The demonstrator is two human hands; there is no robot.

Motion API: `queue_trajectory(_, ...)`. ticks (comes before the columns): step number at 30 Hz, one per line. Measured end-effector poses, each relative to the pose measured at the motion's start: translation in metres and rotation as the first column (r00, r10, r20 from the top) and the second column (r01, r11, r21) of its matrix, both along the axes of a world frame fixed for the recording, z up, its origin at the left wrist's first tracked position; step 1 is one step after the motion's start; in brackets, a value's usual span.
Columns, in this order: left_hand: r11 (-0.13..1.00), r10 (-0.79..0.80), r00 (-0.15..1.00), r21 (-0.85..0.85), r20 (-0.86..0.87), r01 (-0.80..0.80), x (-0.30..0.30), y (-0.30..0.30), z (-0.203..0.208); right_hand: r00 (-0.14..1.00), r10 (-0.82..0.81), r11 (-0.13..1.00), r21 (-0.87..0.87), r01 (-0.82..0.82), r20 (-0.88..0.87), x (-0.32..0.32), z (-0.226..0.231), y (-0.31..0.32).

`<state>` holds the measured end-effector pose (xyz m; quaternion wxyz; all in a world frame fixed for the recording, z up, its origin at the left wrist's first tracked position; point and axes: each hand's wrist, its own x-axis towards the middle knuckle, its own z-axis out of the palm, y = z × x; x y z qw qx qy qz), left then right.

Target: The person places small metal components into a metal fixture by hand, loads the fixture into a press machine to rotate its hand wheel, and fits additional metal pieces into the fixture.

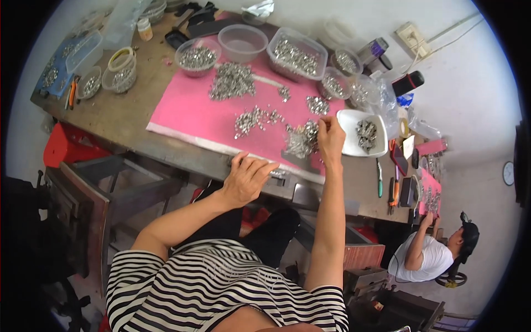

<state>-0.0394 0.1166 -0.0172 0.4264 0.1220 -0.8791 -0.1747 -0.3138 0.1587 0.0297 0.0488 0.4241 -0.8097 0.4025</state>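
Observation:
My right hand (332,138) is closed in a pinch over a pile of small shiny metal parts (301,141), close to the left side of a white dish (346,119). Whatever lies between its fingertips is too small to make out. More metal parts (366,135) fill part of that dish. My left hand (247,178) rests at the front edge of the pink cloth (191,113), its fingers slightly bent and apart, holding nothing. Loose metal parts (253,119) are scattered on the cloth beyond it, with a bigger heap (232,81) farther back.
Plastic tubs of metal parts (198,58) and a rectangular one (296,55) line the back. Orange-handled pliers (72,93) lie far left; a green-handled tool (380,180) lies right. A red stool (69,145) stands left. Another person (423,257) works at the right.

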Motion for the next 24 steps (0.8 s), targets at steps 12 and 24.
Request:
queue_trajectory(12, 0.999, 0.017, 1.0, 0.03, -0.009, -0.017, -0.001, 0.001, 0.0, 0.965, 0.255, 0.965, -0.08, -0.251, 0.056, 0.136, 0.001, 0.077)
queue_trajectory(24, 0.999, 0.015, 1.0, 0.044, -0.006, -0.015, 0.001, 0.001, 0.002, 0.965, 0.25, 0.964, -0.068, -0.256, -0.085, 0.14, -0.008, 0.073)
